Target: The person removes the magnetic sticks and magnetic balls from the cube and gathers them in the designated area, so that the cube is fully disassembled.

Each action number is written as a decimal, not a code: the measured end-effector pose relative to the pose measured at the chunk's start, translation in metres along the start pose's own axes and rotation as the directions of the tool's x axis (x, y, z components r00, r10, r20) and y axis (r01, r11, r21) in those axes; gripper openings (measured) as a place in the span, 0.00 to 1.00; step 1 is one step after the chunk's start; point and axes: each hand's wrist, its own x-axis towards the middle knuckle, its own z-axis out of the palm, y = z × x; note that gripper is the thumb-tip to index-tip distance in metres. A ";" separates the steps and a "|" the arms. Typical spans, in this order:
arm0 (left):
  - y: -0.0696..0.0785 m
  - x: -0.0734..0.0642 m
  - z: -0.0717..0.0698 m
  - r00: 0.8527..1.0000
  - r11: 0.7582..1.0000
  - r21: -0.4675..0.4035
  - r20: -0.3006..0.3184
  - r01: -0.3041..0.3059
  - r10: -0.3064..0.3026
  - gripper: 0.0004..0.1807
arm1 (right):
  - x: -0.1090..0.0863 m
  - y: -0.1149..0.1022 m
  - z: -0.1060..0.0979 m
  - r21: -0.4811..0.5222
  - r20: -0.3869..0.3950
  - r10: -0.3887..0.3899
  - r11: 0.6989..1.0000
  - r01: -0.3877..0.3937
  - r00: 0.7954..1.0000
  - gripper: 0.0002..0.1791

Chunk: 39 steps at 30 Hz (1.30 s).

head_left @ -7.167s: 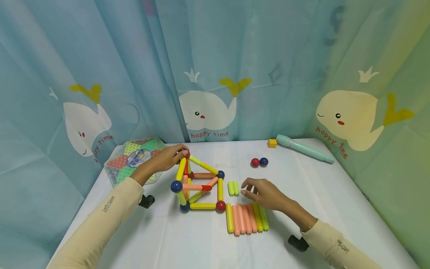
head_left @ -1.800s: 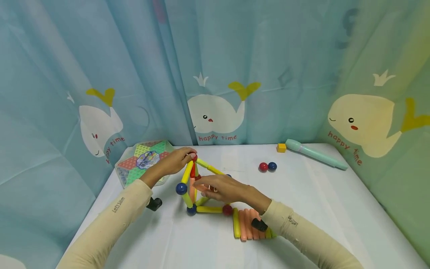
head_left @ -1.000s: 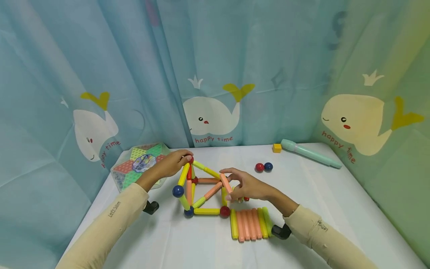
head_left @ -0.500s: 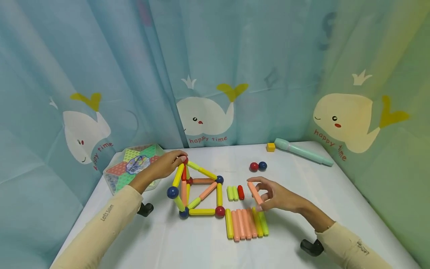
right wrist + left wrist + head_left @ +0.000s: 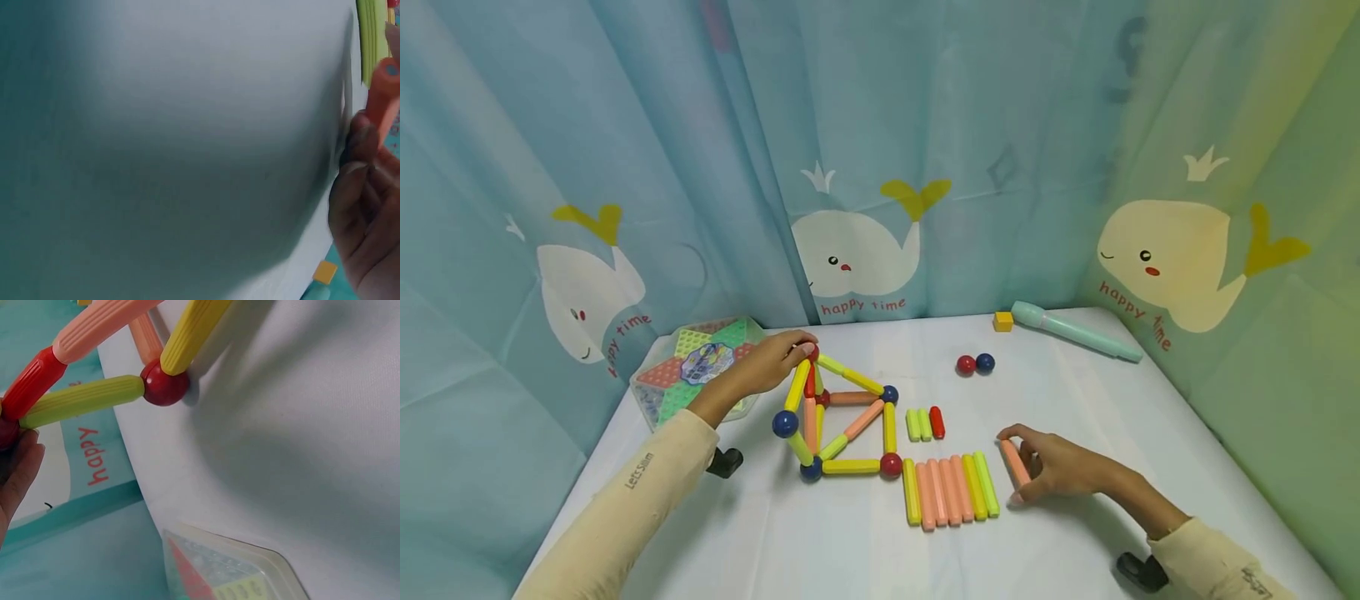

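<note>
A frame of magnetic sticks and balls stands left of the table's middle. My left hand grips the red ball at its top; in the left wrist view a red stick and a lime stick meet there. A blue ball sits at the frame's raised front corner. My right hand pinches a salmon stick by its ends, low over the table, right of a row of salmon, yellow and lime sticks. In the right wrist view, the fingers partly hide this stick.
Two short lime sticks and a short red stick lie behind the row. Farther back are a loose red ball, a blue ball, a yellow cube and a teal pen-like object. A star-patterned game box lies left.
The salmon stick with the red end is off the front blue ball. Its red piece lies beside the short lime sticks; my right hand has carried the salmon stick rightward. My left hand stays put.
</note>
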 end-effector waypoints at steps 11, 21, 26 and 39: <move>-0.002 -0.002 -0.004 1.000 1.000 0.006 0.002 0.016 -0.016 0.17 | 0.006 -0.013 0.005 -0.121 0.076 0.054 0.992 -0.045 0.996 0.50; -0.003 -0.003 -0.004 0.999 0.999 0.002 0.016 0.047 -0.047 0.17 | 0.009 -0.016 0.013 -0.066 0.094 0.038 0.997 -0.032 0.995 0.49; -0.004 -0.003 -0.003 0.999 0.999 -0.005 0.005 0.040 -0.040 0.17 | 0.008 -0.018 0.014 -0.053 0.092 0.001 0.999 0.004 0.996 0.49; -0.003 0.002 -0.001 0.999 0.999 -0.008 0.008 0.032 -0.032 0.18 | 0.006 -0.016 -0.004 -0.094 0.002 -0.105 0.990 0.105 0.994 0.29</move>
